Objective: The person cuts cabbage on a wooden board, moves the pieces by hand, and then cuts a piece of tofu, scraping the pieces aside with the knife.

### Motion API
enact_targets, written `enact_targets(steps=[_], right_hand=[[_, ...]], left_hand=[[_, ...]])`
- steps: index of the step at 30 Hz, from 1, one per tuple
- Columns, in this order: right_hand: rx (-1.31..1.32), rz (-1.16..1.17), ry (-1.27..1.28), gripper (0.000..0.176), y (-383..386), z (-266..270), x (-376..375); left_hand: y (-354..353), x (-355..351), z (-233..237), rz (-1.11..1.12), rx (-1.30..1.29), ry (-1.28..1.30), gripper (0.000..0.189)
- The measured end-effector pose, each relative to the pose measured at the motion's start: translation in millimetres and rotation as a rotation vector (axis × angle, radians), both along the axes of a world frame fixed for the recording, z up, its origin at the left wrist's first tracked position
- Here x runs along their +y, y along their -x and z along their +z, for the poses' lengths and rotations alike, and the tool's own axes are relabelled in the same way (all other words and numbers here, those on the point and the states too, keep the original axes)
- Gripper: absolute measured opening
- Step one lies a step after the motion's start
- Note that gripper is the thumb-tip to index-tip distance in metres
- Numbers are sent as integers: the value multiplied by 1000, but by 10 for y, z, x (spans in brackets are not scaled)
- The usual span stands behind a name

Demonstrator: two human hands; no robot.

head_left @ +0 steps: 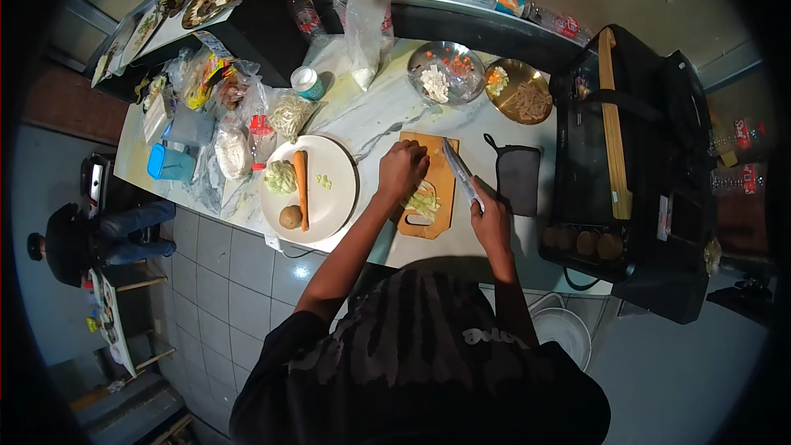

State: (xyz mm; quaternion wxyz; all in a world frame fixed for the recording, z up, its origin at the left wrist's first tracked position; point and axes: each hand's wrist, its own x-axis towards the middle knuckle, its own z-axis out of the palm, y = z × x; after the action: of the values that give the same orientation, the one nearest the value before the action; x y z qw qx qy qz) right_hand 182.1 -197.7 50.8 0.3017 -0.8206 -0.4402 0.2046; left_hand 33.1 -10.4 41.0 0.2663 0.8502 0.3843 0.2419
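Observation:
My left hand [403,168] rests on the left part of the wooden cutting board [438,213], its fingers curled; whatever lies beneath them is hidden. Shredded cabbage [423,201] lies on the board just below this hand. My right hand [488,213] grips the handle of a knife [461,170], whose blade points up and to the left over the board's right edge. To the left, a white plate [336,173] holds a piece of cabbage [281,178], a carrot [301,189], a round brown vegetable [291,217] and small pale green pieces [324,182].
Behind the board are a steel bowl [470,91] and a brass-coloured bowl [522,119] of cut food. A dark pouch [517,180] and black oven [577,165] stand right. Bags [233,151] and a blue container [171,163] sit left. Another person [70,235] stands far left.

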Motion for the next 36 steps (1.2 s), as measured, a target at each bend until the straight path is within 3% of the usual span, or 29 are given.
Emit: enact_targets(steps=[7,9,16,19,23,26,36], right_hand=[[166,66,-17,52,71,-44,-3],[198,64,-66,52,89,-139,1],[288,95,-108,52,54,-209,2],[313,103,-71,51,64,-43,63],[129,298,-92,53,108,28,186],[125,441,-58,50,293,304,348],[84,754,-7,48,834,387,830]], left_hand=[[-137,-105,-17,66,21,68,17],[-170,-112,-5,158,35,222,17],[-63,-159,-78,119,-117,82,19],[89,-212,-44,167,-153,185,21],[483,-308,11,165,-236,-31,30],[827,-406,178,54,28,-132,52],[1641,-595,48,455,240,-114,63]])
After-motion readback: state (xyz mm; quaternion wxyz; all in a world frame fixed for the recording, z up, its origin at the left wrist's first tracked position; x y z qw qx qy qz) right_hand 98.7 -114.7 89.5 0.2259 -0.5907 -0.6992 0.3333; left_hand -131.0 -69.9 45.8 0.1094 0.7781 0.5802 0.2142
